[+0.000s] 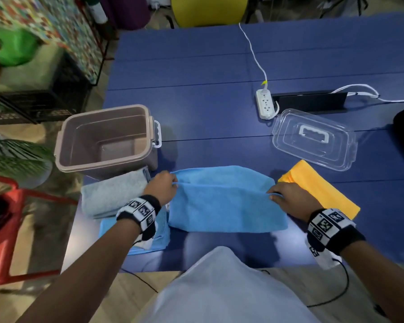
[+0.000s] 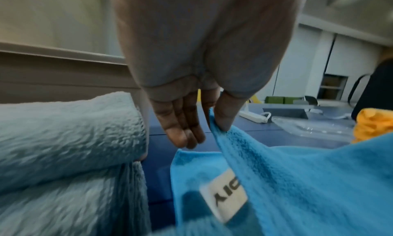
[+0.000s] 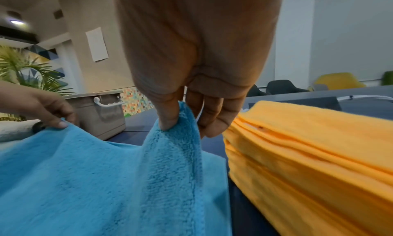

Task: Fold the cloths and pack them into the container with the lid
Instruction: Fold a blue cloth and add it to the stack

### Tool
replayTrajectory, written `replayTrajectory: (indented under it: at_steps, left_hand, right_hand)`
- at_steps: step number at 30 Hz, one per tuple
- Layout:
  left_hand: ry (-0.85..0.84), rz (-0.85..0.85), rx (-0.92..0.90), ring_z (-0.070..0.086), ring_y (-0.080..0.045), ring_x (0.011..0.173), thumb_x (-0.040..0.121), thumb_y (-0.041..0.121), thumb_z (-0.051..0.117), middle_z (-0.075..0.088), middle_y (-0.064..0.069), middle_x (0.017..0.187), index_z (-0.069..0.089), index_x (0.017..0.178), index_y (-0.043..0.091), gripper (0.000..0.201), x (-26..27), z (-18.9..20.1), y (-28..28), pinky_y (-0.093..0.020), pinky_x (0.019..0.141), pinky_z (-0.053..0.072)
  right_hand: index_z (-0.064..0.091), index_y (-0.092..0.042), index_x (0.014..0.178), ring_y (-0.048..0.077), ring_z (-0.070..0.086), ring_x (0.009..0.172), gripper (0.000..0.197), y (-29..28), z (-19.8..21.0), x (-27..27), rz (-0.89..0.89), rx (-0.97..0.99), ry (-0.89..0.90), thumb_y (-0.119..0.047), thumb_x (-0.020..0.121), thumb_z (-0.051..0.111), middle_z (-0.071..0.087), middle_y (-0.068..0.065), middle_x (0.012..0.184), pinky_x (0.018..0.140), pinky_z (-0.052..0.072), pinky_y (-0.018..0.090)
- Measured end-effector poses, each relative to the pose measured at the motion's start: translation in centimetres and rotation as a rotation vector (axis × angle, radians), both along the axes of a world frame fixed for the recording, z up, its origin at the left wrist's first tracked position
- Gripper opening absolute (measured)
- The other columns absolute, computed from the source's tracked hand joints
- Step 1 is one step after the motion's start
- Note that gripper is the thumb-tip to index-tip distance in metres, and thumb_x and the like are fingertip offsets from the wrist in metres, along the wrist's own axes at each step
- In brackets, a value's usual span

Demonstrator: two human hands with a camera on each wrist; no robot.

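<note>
A light blue cloth (image 1: pixel 224 201) lies half folded on the blue table (image 1: pixel 196 78) in front of me. My left hand (image 1: pixel 165 186) pinches its left corner (image 2: pixel 214 123) between thumb and forefinger. My right hand (image 1: pixel 281 197) pinches the right corner (image 3: pixel 180 117) the same way, lifted a little off the table. An open taupe container (image 1: pixel 105 138) stands at the left, nothing inside it. Its clear lid (image 1: pixel 315 138) lies at the right. A folded grey cloth (image 1: pixel 112 194) lies by the container, a folded yellow cloth (image 1: pixel 320 187) beside my right hand.
Another blue cloth (image 1: pixel 159 231) lies under my left wrist. A white power strip (image 1: pixel 265 103) with its cord and a black box (image 1: pixel 310 101) sit beyond the lid. A red chair (image 1: pixel 9 229) and a black crate (image 1: pixel 33 99) stand left of the table.
</note>
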State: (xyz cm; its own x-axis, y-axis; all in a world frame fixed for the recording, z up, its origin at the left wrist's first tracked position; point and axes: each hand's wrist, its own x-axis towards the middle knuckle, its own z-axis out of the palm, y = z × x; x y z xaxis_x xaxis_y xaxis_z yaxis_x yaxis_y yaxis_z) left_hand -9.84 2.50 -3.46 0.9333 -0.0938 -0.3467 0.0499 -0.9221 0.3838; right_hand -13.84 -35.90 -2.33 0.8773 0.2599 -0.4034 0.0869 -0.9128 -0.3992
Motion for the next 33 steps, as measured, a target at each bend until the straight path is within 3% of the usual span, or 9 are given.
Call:
replayTrajectory:
  at_steps: [5,9,14,16,18,20,21,28,33]
  left_hand:
    - [0.016,-0.145,0.253,0.055,-0.034,0.108,0.086,0.009,0.052,0.056,-0.015,0.114,0.066,0.1,0.004,0.021,3.5,-1.4,-1.3,-0.044,0.091,0.049]
    - [0.12,-0.146,0.335,0.052,-0.034,0.116,0.088,0.012,0.052,0.057,-0.016,0.121,0.059,0.114,0.003,0.028,5.0,-2.1,-1.6,-0.043,0.096,0.047]
    - [0.16,-0.079,0.294,0.063,-0.035,0.103,0.084,0.006,0.05,0.066,-0.018,0.109,0.067,0.104,0.007,0.026,6.2,-2.6,-1.3,-0.041,0.088,0.053]
    - [0.162,-0.057,0.239,0.065,-0.036,0.097,0.082,0.006,0.049,0.067,-0.018,0.104,0.069,0.1,0.008,0.026,6.6,-2.6,-1.2,-0.04,0.083,0.054]
    - [0.16,-0.054,0.198,0.065,-0.038,0.093,0.081,0.006,0.048,0.067,-0.019,0.101,0.068,0.096,0.007,0.025,6.9,-2.2,-1.1,-0.04,0.08,0.054]
    - [0.133,-0.065,0.17,0.063,-0.039,0.093,0.083,0.009,0.048,0.065,-0.02,0.1,0.068,0.096,0.008,0.024,6.8,-1.8,-1.0,-0.039,0.08,0.052]
    - [0.123,-0.069,0.158,0.062,-0.039,0.093,0.084,0.01,0.049,0.064,-0.02,0.1,0.068,0.097,0.008,0.023,6.8,-1.5,-0.9,-0.039,0.081,0.05]
    - [0.044,-0.122,0.126,0.062,-0.039,0.088,0.083,0.003,0.049,0.065,-0.019,0.091,0.07,0.092,0.013,0.024,6.3,1.0,0.5,-0.038,0.075,0.048]
    - [-0.094,-0.137,0.096,0.063,-0.036,0.086,0.08,-0.002,0.054,0.07,-0.016,0.086,0.071,0.091,0.011,0.024,5.7,3.5,1.9,-0.038,0.073,0.049]
  right_hand:
    - [0.067,-0.013,0.114,0.026,0.048,0.122,0.026,2.4,-1.1,4.6,0.126,-0.234,-0.064,-0.02,0.094,0.051,0.052,0.006,0.13,0.096,0.043,0.037]
    - [0.064,-0.009,0.119,0.031,0.019,0.143,0.033,4.6,-1.9,7.8,0.255,-0.489,0.005,-0.019,0.093,0.048,0.022,0.012,0.156,0.109,0.031,0.043]
    - [0.071,-0.016,0.109,0.033,-0.005,0.148,0.027,6.2,-3.1,11.6,0.382,-0.41,0.273,-0.025,0.092,0.053,-0.003,0.005,0.161,0.115,0.022,0.049]
    - [0.074,-0.022,0.087,0.031,0.002,0.148,0.013,6.6,-3.9,12.3,0.37,-0.26,0.364,-0.023,0.087,0.061,0.002,0.002,0.162,0.115,0.025,0.046]
    - [0.071,-0.024,0.074,0.026,0.028,0.141,0.008,6.8,-4.6,12.7,0.326,-0.129,0.381,-0.019,0.08,0.069,0.027,0.003,0.156,0.111,0.033,0.038]
    - [0.077,-0.015,0.083,0.024,0.053,0.121,0.008,7.1,-4.7,12.8,0.295,-0.053,0.357,-0.017,0.076,0.073,0.06,0.003,0.123,0.1,0.043,0.035]
    - [0.077,-0.011,0.088,0.024,0.059,0.111,0.014,7.2,-4.7,12.9,0.305,-0.042,0.361,-0.016,0.076,0.074,0.065,0.001,0.105,0.095,0.046,0.036]
    - [0.077,-0.015,0.091,0.021,0.065,0.089,0.02,3.7,-3.0,14.2,0.212,-0.005,0.336,-0.027,0.074,0.076,0.066,0.0,0.09,0.087,0.049,0.031]
    - [0.076,-0.008,0.095,0.012,0.055,0.088,0.015,0.2,0.1,15.6,0.23,-0.023,0.191,-0.019,0.085,0.071,0.059,-0.002,0.092,0.079,0.032,0.015]
